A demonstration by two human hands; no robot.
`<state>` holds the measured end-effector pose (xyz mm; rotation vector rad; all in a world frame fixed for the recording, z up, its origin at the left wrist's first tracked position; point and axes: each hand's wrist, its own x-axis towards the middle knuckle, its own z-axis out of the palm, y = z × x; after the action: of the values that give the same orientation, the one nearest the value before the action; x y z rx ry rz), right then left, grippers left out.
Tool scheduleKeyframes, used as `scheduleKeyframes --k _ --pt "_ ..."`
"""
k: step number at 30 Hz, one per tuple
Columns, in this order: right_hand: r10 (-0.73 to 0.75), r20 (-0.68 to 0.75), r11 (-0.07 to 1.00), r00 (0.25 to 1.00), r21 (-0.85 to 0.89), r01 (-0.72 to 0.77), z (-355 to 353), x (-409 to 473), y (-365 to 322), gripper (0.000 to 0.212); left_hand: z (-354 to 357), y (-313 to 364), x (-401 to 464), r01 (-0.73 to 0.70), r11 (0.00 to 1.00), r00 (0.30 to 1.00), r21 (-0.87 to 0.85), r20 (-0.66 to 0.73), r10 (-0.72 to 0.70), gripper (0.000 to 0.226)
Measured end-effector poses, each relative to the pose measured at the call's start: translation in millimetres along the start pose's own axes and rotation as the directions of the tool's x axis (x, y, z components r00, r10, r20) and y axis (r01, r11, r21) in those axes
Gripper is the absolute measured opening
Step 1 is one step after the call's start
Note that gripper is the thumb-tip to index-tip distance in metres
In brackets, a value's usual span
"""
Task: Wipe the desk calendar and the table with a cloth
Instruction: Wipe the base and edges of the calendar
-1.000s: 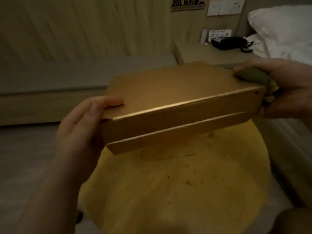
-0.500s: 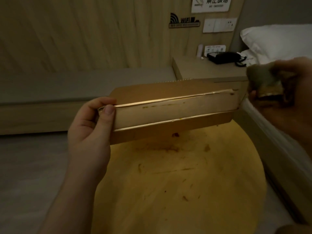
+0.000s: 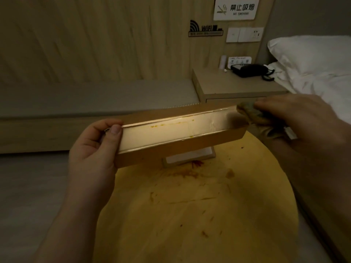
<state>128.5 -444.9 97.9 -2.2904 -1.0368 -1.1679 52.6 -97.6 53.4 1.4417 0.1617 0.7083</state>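
I hold a brown cardboard desk calendar (image 3: 176, 133) in the air above a round yellow wooden table (image 3: 199, 215). My left hand (image 3: 95, 147) grips its left end, thumb on the pale underside. That underside faces me and carries small yellow stains near its upper edge. My right hand (image 3: 296, 118) is closed around a bunched dark cloth (image 3: 248, 112), which touches the calendar's right end. The tabletop is smeared with red and brown stains below the calendar.
A small pale card stand (image 3: 190, 156) sits on the table under the calendar. A bedside shelf (image 3: 233, 86) with a black telephone (image 3: 248, 70) stands behind. A bed with white pillows (image 3: 313, 59) runs along the right. Grey floor lies to the left.
The calendar has tilted so its pale underside faces me more squarely. My right hand came off the calendar's right end with the cloth, then brought the cloth back against that end.
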Motion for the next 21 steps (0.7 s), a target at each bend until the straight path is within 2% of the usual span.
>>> scheduleKeyframes --k 1,4,7,11,17,21 --pt "0.002 -0.016 1.000 1.000 -0.015 -0.002 3.1 0.2 -2.6 0.038 0.0 -1.5 -0.4 -0.005 1.000 1.000 0.019 0.003 0.005 0.008" --pt "0.055 0.002 0.997 0.998 -0.047 -0.055 13.3 3.2 -6.7 0.040 1.0 -7.2 -2.8 -0.044 0.992 0.999 0.119 0.017 0.043 0.029" --pt "0.122 0.059 0.991 0.991 -0.057 -0.118 19.7 0.5 -11.0 0.044 5.5 -7.0 -5.1 -0.055 0.991 0.998 0.125 0.028 0.051 0.035" --pt "0.127 0.054 0.992 0.990 -0.025 -0.126 20.6 -7.2 -18.5 0.040 4.8 -9.1 -4.3 -0.049 0.992 0.999 0.115 0.012 0.048 0.034" --pt "0.124 0.073 0.989 0.990 -0.096 -0.117 23.9 -12.4 -25.9 0.046 7.7 -7.6 -4.3 -0.023 0.998 1.000 0.064 -0.013 0.024 0.030" --pt "0.136 0.053 0.986 0.989 -0.102 -0.130 27.5 -13.1 -24.4 0.043 9.7 -7.9 -6.2 -0.009 0.999 1.000 0.036 -0.025 0.010 0.030"
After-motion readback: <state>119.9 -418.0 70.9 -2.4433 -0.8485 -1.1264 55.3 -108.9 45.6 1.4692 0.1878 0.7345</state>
